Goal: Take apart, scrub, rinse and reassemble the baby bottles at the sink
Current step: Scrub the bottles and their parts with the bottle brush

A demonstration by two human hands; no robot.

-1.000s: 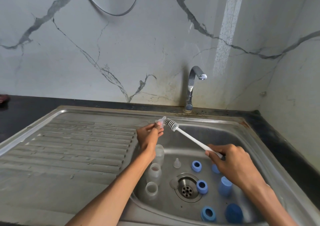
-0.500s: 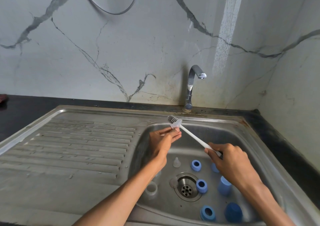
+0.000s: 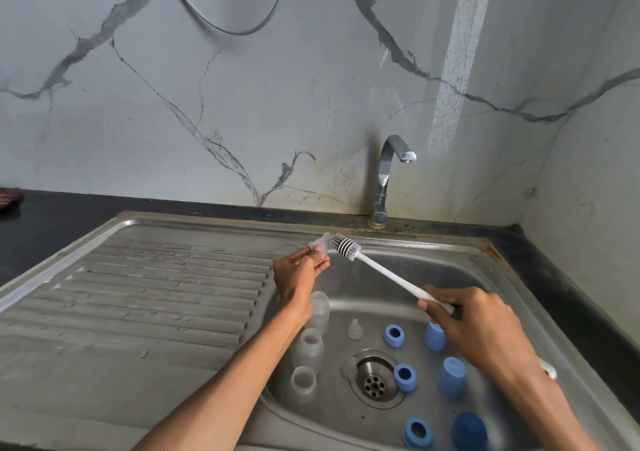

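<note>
- Drainboard (image 3: 138,298): ribbed steel, left of the basin; nothing set out on it to dry, so no part appears finished.
- Left hand (image 3: 299,274): raised over the basin's left edge, its grip pinching a small clear teat (image 3: 320,241) by the base, open end turned toward the brush, evidently so the bristles can enter.
- Clear bottles (image 3: 308,348): three bodies stand along the basin's left wall below that hand, uncapped, awaiting attention.
- Brush (image 3: 346,247): bristle head just beside the teat's mouth; contact cannot be confirmed. White handle slopes down to the right.
- Loose teat (image 3: 354,329): upright on the basin floor, near the drain (image 3: 374,379).
- Tap (image 3: 388,177): no water seen running; judged a scrubbing step, rinsing outstanding.
- Blue rings (image 3: 393,335) and blue caps (image 3: 452,376): scattered right of the drain, separated from the bottles; disassembly looks complete.
- Right hand (image 3: 478,326): grip curled round the handle's far end, giving reach for working the head.
</note>
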